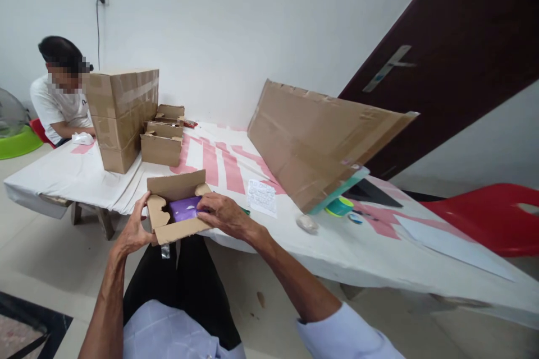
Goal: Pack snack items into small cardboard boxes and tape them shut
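Observation:
In front of my lap is a small open cardboard box (183, 231), its back lid flap raised and its end flaps standing up. Inside lies a purple packet (184, 209). My left hand (137, 229) grips the box at its left end, thumb underneath and fingers along the side. Over the right end reaches my right hand (223, 214), its bent fingers closed at the right edge of the purple packet. The packet's right part is hidden by these fingers.
Smaller open cartons (161, 148) stand beside a tall taped wall of boxes (122, 120), with a seated person (63, 98) behind it. A large cardboard panel (320, 134) leans at right. Nearby are a handwritten paper (261, 197), a tape roll (339, 206) and a red chair (488, 219).

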